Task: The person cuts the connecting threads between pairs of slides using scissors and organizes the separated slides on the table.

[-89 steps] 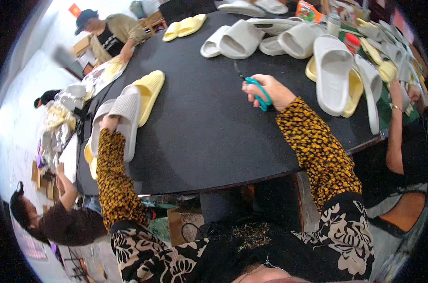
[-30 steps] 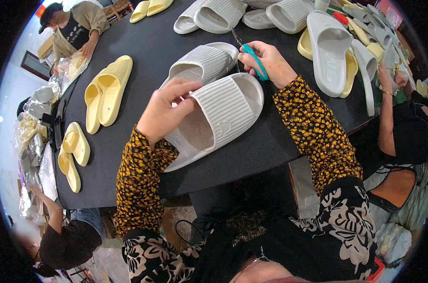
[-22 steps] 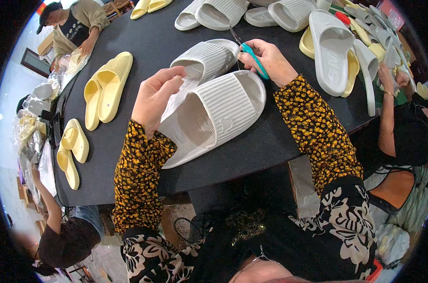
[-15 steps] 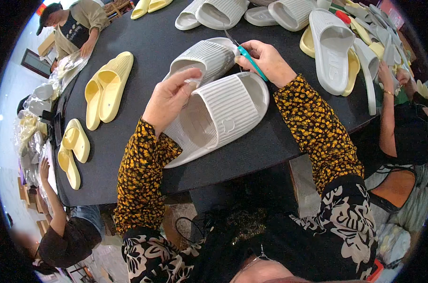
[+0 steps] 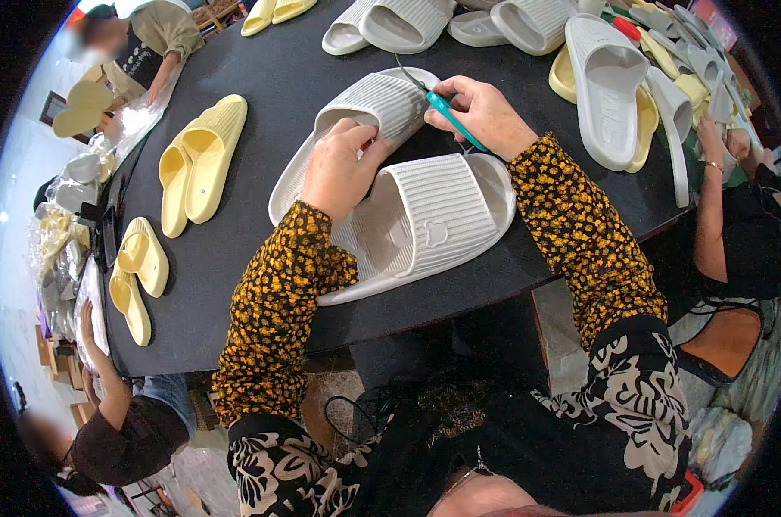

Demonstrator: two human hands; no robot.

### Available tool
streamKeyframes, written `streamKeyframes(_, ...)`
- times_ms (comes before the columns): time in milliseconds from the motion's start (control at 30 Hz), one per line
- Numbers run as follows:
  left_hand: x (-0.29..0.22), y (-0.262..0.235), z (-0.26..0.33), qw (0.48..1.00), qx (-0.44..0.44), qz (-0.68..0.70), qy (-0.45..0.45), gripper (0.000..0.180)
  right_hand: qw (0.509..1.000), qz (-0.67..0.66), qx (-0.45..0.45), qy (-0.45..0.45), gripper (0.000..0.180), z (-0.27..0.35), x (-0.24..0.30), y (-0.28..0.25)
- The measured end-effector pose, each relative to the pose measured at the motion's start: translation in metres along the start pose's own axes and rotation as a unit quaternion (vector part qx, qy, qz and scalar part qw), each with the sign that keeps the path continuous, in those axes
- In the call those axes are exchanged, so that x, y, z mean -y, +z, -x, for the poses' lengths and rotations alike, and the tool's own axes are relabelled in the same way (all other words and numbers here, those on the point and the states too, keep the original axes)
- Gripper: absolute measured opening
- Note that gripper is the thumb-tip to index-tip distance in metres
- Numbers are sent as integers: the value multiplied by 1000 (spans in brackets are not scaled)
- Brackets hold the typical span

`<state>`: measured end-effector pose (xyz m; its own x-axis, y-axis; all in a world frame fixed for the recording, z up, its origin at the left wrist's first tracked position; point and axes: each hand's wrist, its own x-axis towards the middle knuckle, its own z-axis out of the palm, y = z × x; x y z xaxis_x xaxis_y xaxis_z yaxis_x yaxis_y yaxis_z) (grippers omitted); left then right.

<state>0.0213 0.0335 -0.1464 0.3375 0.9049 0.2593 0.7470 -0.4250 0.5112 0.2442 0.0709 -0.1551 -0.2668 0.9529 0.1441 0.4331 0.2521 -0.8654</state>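
Observation:
A pair of light grey ribbed slide slippers lies in front of me on a dark table. My left hand (image 5: pixel 339 170) is closed at the strap opening of the far slipper (image 5: pixel 371 102), its fingertips partly hidden inside. Nearer to me, its mate (image 5: pixel 446 214) lies toe to the right, with a small raised emblem on the strap; my left wrist passes over its heel end. My right hand (image 5: pixel 487 118) grips teal-handled scissors (image 5: pixel 456 121). Their narrow blades point up and left, over the toe part of the far slipper.
Yellow slipper pairs (image 5: pixel 202 164) (image 5: pixel 140 258) lie along the left of the black table (image 5: pixel 278 77). More grey slippers (image 5: pixel 407 21) (image 5: pixel 610 95) stand at the back and right, beside a heap of slippers (image 5: pixel 692 60). Co-workers sit left and right; one holds up a yellow pair (image 5: pixel 84 108).
My left hand has moved right and slightly down, onto the far slipper's strap opening. The near slipper has shifted right. The scissors tilt further left. A co-worker's yellow pair has come into view.

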Motion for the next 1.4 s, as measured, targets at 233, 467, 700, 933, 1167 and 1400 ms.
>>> streamKeyframes(233, 2, -7, 20, 990, -101, -58, 77, 15, 994, -104, 0, 27, 46, 1, -9, -6)
streamKeyframes(467, 2, -19, 25, 992, 28, 103, 70, 14, 993, -107, 9, 40, 49, 3, -2, -6)
streamKeyframes(700, -4, -26, 23, 975, 138, 163, 62, 19, 992, -122, 13, 25, 49, 1, -3, -5)
streamKeyframes(933, 12, -31, 20, 986, -119, 4, 116, 15, 983, -163, -87, -13, 50, -4, 3, -9)
streamKeyframes(1167, 66, -68, 12, 960, -268, -80, -4, 12, 993, -105, -41, -37, 43, 5, 28, -7)
streamKeyframes(1400, 65, -70, 8, 958, -285, -40, -7, 13, 993, -21, 88, -81, 44, 9, 41, 3)
